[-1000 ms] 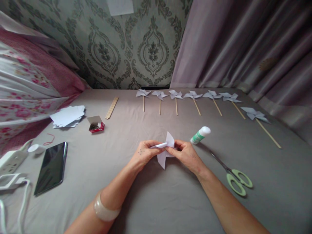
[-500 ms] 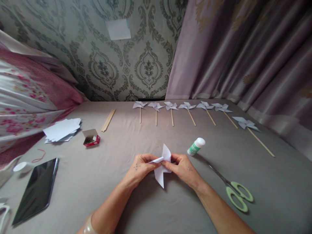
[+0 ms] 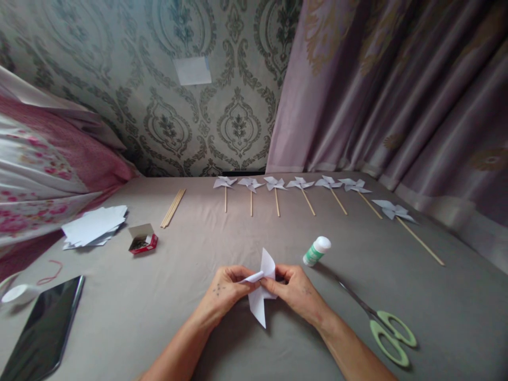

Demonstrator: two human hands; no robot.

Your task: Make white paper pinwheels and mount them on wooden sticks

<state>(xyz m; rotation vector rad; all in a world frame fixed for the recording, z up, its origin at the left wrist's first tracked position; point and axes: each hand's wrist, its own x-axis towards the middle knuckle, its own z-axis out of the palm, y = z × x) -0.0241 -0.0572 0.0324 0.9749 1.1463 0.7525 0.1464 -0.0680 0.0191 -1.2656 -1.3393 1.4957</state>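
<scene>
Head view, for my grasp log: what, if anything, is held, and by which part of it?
A white paper pinwheel, pinched near its centre by the left hand and the right hand from opposite sides.

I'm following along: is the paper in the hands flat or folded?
Folded: the paper, pinched by the left hand and right hand, curls over near its middle, with pointed tips above and below.

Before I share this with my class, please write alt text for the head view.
A person's left hand and right hand pinch a folded white paper pinwheel over a grey cloth. Seven stick-mounted pinwheels lie beyond; a white-and-green tube and green-handled scissors are to the right, loose sticks, an open red box and paper sheets left.
</scene>
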